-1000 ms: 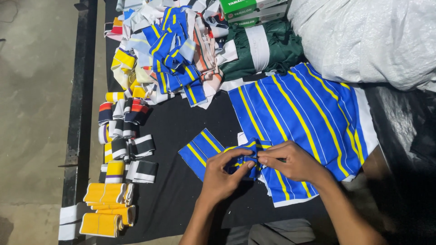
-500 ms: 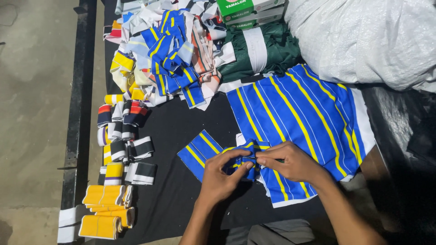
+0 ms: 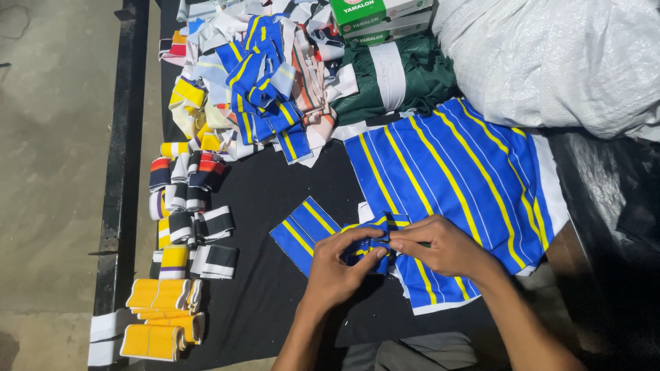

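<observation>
At the bottom centre of the frame, the left hand (image 3: 335, 269) and the right hand (image 3: 440, 246) meet over a small blue strip with yellow stripes (image 3: 371, 239), both pinching it between thumb and fingertips so that the cloth bunches up between them. The strip lies at the lower middle of the frame, on the near edge of a large blue panel with yellow and white stripes (image 3: 447, 172), which spreads flat toward the centre right over the black table cover (image 3: 275, 192). Just to the left of the hands, a flat blue striped rectangle (image 3: 302, 230) rests on the black cover, touching the bunched strip at its right end. At the lower left, a stack of folded yellow bands (image 3: 161, 319) sits near the table's edge, and above it runs a column of black-and-white folded bands (image 3: 206, 240), then bands in red, navy and yellow (image 3: 185, 172). Further up, in the upper centre, a loose heap of blue-and-yellow striped pieces (image 3: 265, 89) lies mixed with white and other scraps. To its right lies a dark green garment (image 3: 412, 79), with green-and-white boxes (image 3: 375, 17) at the top edge. A big white sack (image 3: 557, 55) fills the upper right corner. Bare concrete floor (image 3: 48, 172) runs down the left side.
</observation>
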